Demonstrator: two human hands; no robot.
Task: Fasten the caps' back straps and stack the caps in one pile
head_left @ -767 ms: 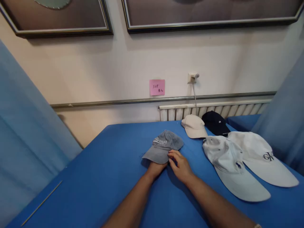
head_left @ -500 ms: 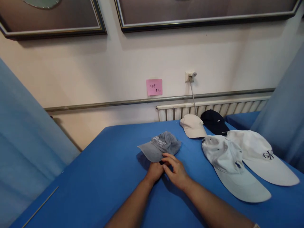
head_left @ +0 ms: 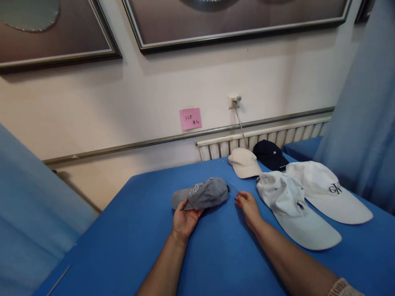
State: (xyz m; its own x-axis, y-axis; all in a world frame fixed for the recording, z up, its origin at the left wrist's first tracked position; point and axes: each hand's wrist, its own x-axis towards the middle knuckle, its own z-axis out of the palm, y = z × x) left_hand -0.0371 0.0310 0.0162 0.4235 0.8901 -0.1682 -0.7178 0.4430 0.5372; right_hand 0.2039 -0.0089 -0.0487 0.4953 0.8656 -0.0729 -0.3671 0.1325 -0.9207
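A radiator (head_left: 281,136), curtains (head_left: 33,222) and framed pictures (head_left: 240,20) show an indoor room.

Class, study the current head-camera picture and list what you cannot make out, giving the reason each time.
All in the head view:
Grey-blue fabric cap: its white lettering, too foreshortened to read fully.
Left hand: some fingertips, hidden by the cap.
Right hand: whether it holds anything, too small and blurred.
Square pink paper note: parts of its handwriting, too small.
Wide black-framed picture: its top, cut off by the upper edge.
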